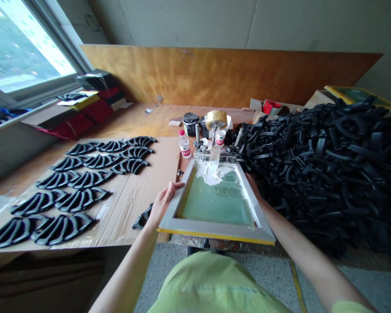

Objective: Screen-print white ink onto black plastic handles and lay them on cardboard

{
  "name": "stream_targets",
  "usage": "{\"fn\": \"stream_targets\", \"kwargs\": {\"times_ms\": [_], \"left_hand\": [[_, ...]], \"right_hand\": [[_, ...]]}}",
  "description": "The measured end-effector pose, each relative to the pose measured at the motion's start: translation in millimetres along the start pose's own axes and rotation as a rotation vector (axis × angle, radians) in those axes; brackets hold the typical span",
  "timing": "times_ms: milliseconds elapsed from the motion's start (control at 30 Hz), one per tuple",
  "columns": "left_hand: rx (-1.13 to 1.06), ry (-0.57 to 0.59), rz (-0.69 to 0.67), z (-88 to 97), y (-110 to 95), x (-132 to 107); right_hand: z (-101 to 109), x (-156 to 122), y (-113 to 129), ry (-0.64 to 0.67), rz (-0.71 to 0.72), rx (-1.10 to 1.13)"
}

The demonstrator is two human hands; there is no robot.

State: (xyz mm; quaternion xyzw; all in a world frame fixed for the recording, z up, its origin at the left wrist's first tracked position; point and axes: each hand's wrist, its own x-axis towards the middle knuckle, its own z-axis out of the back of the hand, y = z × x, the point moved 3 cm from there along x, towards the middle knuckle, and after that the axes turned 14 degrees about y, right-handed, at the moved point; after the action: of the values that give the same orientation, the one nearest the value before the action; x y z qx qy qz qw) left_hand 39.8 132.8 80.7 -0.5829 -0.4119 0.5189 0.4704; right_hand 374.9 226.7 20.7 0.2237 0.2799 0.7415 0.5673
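Observation:
A screen printing frame (217,232) with a green mesh and white paste at its far end lies in front of me, held at the back by a metal clamp (220,155). My left hand (163,202) is at its left side, the visible fingers bent and closed at the frame's edge. My right hand (254,188) is at the right side, its fingers hidden by the frame. A black curved, ribbed part (142,217) shows beside my left wrist, partly covered by it. What lies under the frame is out of sight.
Rows of black ribbed parts (87,178) lie on cardboard (127,204) at left. A big heap of black parts (299,161) rises at right. Behind the frame are a red-capped bottle (184,145), a black-stained tub (190,124) and a tape roll (216,118).

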Motion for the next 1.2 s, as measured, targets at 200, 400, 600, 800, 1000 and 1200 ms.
{"fn": "stream_targets", "kwargs": {"times_ms": [200,400,600,800,1000,1200], "left_hand": [[-0.013,0.01,0.144,-5.0,86,-4],[0.126,0.018,0.145,-1.4,118,9],[0.087,-0.012,0.139,-0.5,119,7],[0.097,-0.02,0.153,-3.3,110,4],[0.011,0.003,0.149,-4.7,100,1],[-0.048,0.013,0.171,-6.7,78,-5]], "right_hand": [[12,58,57,-0.088,0.253,-0.35],[-38,91,95,0.252,0.22,-0.599],[-47,37,82,0.422,0.473,-0.609],[-33,30,89,0.532,0.567,-0.485],[-47,12,83,0.309,0.591,-0.47],[-28,45,91,0.283,0.464,-0.329]]}}
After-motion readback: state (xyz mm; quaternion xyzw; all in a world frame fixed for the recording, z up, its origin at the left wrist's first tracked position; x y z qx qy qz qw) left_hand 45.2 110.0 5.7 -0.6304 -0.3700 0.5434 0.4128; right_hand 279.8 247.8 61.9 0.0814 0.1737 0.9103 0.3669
